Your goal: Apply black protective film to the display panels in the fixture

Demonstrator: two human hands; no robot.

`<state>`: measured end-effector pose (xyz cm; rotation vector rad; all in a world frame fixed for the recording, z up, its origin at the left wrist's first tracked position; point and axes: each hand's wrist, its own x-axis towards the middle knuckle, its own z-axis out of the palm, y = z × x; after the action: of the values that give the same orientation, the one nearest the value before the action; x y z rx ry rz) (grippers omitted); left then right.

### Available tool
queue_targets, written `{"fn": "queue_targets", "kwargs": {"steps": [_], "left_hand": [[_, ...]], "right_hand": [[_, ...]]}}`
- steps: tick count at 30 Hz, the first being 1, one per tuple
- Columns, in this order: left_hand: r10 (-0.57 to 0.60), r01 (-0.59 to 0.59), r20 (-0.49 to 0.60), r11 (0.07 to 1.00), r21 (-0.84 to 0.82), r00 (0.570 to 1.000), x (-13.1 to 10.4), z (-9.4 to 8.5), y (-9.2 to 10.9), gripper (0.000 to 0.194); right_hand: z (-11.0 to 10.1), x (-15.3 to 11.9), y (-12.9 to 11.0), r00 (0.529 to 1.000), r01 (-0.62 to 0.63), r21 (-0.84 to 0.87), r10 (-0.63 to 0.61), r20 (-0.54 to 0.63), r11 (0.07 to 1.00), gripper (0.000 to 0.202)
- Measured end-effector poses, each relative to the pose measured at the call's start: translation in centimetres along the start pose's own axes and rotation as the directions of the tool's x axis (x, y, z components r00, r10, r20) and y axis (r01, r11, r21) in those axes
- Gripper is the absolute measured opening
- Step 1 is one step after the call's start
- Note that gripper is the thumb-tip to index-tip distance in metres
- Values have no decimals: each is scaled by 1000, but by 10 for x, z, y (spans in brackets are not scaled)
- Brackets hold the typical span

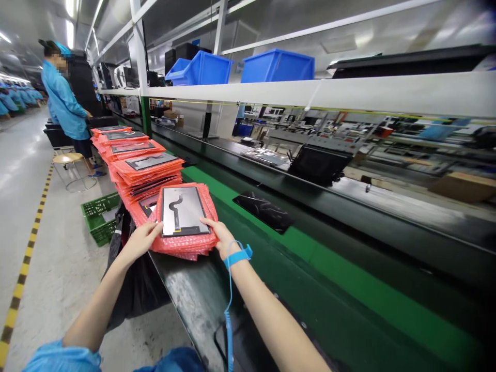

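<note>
A flat screen panel (189, 206) with a grey back, a dark border and a curved dark ribbon cable lies on a stack of red bubble-wrap sleeves (186, 244). My left hand (143, 238) grips the stack and panel at the lower left corner, its thumb near the panel's edge. At the right edge my right hand (219, 235) holds the same stack, thumb on the panel's rim and fingers hidden at the side. A blue wrist strap (238, 256) with a coiled cord is on my right wrist. Further stacks of red sleeves (151, 173) topped with panels stand behind.
A dark glossy panel (263, 211) lies on the green conveyor belt (310, 253) at the right. Blue bins (277, 66) sit on the shelf above. A green crate (99, 219) and a stool (68, 158) stand at the left, near a person in blue (65, 98).
</note>
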<state>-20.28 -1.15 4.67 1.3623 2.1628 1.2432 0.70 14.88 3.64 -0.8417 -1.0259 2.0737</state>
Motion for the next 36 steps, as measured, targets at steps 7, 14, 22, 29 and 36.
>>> {"fn": "queue_targets", "kwargs": {"steps": [7,14,22,29,36], "left_hand": [[-107,103,-7,967,-231,994,13,23,10,54],[-5,11,11,783,-622,1000,-4,94,57,56],[174,-176,-84,623,-762,981,0,132,110,60],[300,-208,-24,599,-773,954,1,134,131,79],[484,-541,-271,599,-591,832,24,89,169,83]], "right_hand": [[-42,-44,-12,998,56,-161,-58,-8,985,38],[-71,-81,-35,971,223,-328,-240,-11,918,59],[-93,-104,-51,874,400,-562,-487,-4,723,49],[-108,-112,-36,796,455,-546,-596,-106,704,44],[-97,-111,-51,744,503,-535,-655,-131,679,42]]}}
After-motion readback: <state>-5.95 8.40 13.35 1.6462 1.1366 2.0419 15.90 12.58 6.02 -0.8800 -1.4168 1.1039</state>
